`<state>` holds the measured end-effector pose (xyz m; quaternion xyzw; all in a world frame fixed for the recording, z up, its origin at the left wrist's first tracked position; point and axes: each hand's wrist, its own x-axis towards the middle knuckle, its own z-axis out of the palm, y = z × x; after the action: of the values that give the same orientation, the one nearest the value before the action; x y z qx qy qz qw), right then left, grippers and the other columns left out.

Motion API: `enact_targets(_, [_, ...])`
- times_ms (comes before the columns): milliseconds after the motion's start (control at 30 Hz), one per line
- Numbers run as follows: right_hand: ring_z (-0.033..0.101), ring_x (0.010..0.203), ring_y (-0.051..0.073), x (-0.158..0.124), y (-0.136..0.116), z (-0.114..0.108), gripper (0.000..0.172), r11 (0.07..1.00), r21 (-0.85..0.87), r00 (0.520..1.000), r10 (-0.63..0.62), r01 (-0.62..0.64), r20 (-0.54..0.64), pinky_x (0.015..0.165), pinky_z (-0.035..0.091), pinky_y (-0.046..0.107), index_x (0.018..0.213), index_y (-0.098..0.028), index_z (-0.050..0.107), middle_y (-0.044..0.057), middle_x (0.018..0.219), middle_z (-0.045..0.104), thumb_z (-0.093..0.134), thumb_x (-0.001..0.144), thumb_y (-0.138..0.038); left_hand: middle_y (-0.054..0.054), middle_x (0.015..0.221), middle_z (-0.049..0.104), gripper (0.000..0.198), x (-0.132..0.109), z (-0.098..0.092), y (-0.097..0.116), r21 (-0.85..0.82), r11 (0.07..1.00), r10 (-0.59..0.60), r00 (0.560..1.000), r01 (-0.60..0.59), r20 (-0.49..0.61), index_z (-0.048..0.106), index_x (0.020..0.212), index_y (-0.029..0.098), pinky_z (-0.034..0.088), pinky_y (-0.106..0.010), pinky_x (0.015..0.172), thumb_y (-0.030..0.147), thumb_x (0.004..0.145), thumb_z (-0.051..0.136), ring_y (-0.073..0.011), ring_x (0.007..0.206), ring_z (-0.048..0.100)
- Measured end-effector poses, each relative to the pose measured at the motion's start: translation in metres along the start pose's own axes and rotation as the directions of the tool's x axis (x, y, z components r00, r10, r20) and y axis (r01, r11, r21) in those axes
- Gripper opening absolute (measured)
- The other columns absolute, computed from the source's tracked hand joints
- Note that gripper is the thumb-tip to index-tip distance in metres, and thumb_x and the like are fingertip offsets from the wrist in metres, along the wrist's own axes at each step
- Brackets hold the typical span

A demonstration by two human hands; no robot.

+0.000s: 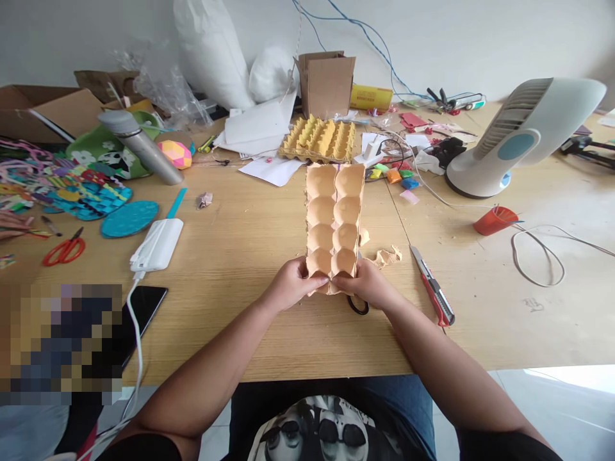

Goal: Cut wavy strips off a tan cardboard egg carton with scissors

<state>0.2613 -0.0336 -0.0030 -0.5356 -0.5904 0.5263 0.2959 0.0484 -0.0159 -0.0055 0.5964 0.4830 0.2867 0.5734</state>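
A tan egg carton piece (334, 218) with two columns of cups is held up over the table, its cups facing me. My left hand (295, 282) grips its lower left corner, the thumb lying over the bottom edge. At the lower right corner my right hand (368, 282) holds it the same way, and the two thumbs nearly meet. Behind the carton's lower edge, a dark scissors handle (358, 305) shows in part. Torn carton scraps (387, 257) lie just right of the carton.
A red utility knife (435, 291) lies right of my right hand. Further right are a red cup (496, 220) and a white fan (523, 137). A yellow egg tray (319, 139) sits behind. At left are a power bank (161, 244), red scissors (65, 250) and another person's hand (14, 225).
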Motion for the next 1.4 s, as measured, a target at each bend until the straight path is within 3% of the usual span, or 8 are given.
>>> enact_targets(300, [0.051,0.069,0.015,0.0006,-0.0013,0.0047,0.023,0.992,-0.121,0.995,-0.049,0.038,-0.089,0.063,0.038,0.027,0.074,-0.02,0.054,-0.002,0.071,0.056,0.067,0.075,-0.04,-0.01,0.11,0.077,0.039,0.0021,0.0022,0.0008,0.052,0.998,0.044,0.999,-0.043,-0.018,0.071,0.109,0.016,0.055,-0.036,0.086,0.038,0.077,0.077,-0.028,0.102,0.071])
enact_targets(600, [0.051,0.066,0.015,-0.0003,-0.0044,0.0037,0.023,0.988,-0.152,0.995,-0.028,0.014,-0.092,0.061,0.038,0.028,0.071,-0.021,0.055,-0.002,0.068,0.056,0.069,0.075,-0.039,-0.01,0.109,0.077,0.038,0.0025,0.0013,0.0001,0.053,0.998,0.042,0.999,-0.041,-0.017,0.072,0.109,0.017,0.056,-0.036,0.085,0.038,0.077,0.077,-0.0282,0.101,0.072])
enact_targets(767, [0.06,0.075,0.019,-0.0006,-0.0016,-0.0003,0.025,0.997,0.018,0.995,0.071,-0.072,0.072,0.067,0.045,0.03,0.086,-0.019,0.067,0.002,0.08,0.069,0.076,0.073,-0.038,-0.012,0.116,0.075,0.048,0.0043,-0.0016,-0.0046,-0.109,0.993,-0.024,0.992,0.037,0.123,0.071,0.116,0.016,0.055,-0.043,0.095,0.038,0.075,0.082,-0.0293,0.107,0.071])
enact_targets(933, [0.065,0.082,0.021,-0.0028,0.0009,-0.0029,0.031,0.985,0.155,0.986,0.051,-0.076,0.156,0.074,0.05,0.032,0.095,-0.019,0.07,0.003,0.088,0.073,0.08,0.071,-0.036,-0.013,0.114,0.075,0.05,0.0035,-0.0053,-0.0047,-0.182,0.979,-0.044,0.972,0.088,0.233,0.07,0.114,0.016,0.056,-0.047,0.096,0.035,0.071,0.087,-0.0281,0.104,0.071])
enact_targets(1233, [0.066,0.092,0.024,-0.0022,-0.0012,0.0025,0.027,0.999,0.045,0.997,-0.012,0.008,0.082,0.081,0.05,0.033,0.098,-0.02,0.071,0.003,0.096,0.075,0.075,0.074,-0.033,-0.009,0.108,0.076,0.041,0.0028,-0.0059,-0.0005,0.019,1.0,-0.008,0.992,0.006,0.124,0.071,0.109,0.017,0.056,-0.04,0.087,0.036,0.073,0.081,-0.0276,0.099,0.071])
enact_targets(1400, [0.064,0.084,0.022,-0.0012,-0.0062,0.006,0.02,0.997,-0.079,1.0,-0.016,0.016,0.006,0.074,0.047,0.031,0.09,-0.018,0.067,0.002,0.087,0.071,0.07,0.075,-0.031,-0.005,0.095,0.076,0.026,0.0037,-0.0007,-0.0024,0.106,0.994,0.024,0.998,-0.03,0.05,0.071,0.098,0.018,0.055,-0.033,0.076,0.031,0.075,0.074,-0.0239,0.088,0.07])
